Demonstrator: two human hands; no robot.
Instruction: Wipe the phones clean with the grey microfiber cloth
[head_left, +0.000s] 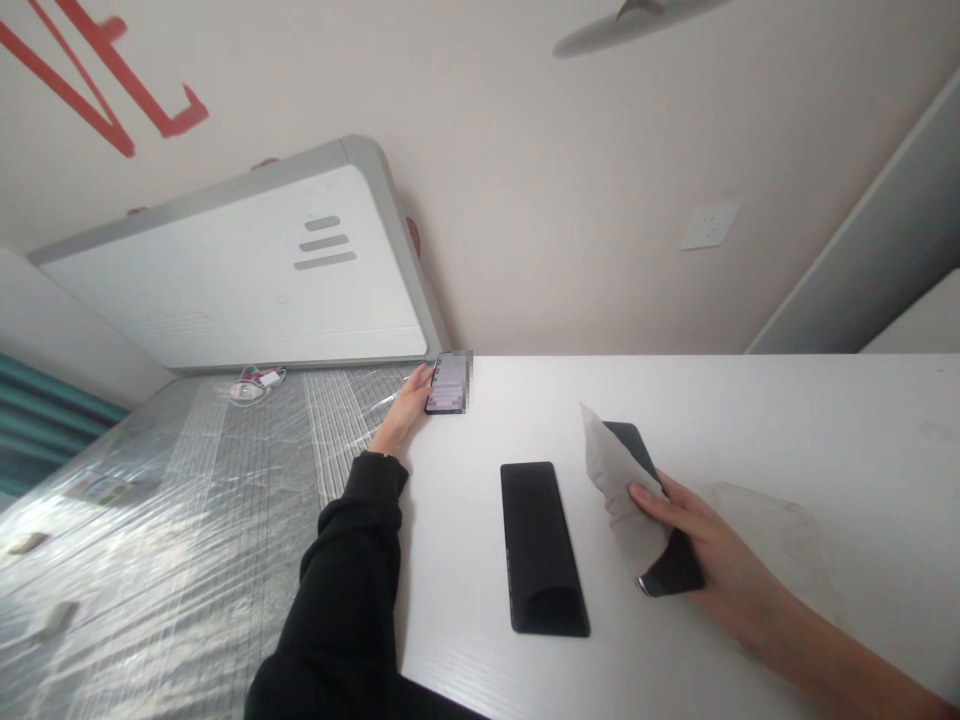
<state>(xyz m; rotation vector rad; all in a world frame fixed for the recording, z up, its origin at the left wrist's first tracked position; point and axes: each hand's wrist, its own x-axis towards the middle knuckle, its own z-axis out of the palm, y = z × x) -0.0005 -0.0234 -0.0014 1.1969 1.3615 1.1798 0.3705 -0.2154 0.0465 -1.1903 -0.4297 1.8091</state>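
Note:
At the far left corner of the white table, my left hand (407, 405) grips the edge of a smartphone (448, 388) with a lit screen, partly blurred out. My right hand (694, 525) is closed around a black smartphone (679, 570), held tilted above the table. A grey-white cloth or wipe (619, 480) lies over that phone's face, with my right thumb pressing on it. Between my hands a second black smartphone (544, 550) lies flat, its screen dark. Part of the held phone is hidden by the cloth and fingers.
A clear plastic sleeve or case (787, 530) lies on the white table (862, 420) behind my right wrist. Left of the table is a plastic-covered bed (225, 530) with a white headboard (247, 270) and a bundled cable (251, 385). A wall socket (711, 225) sits above the table.

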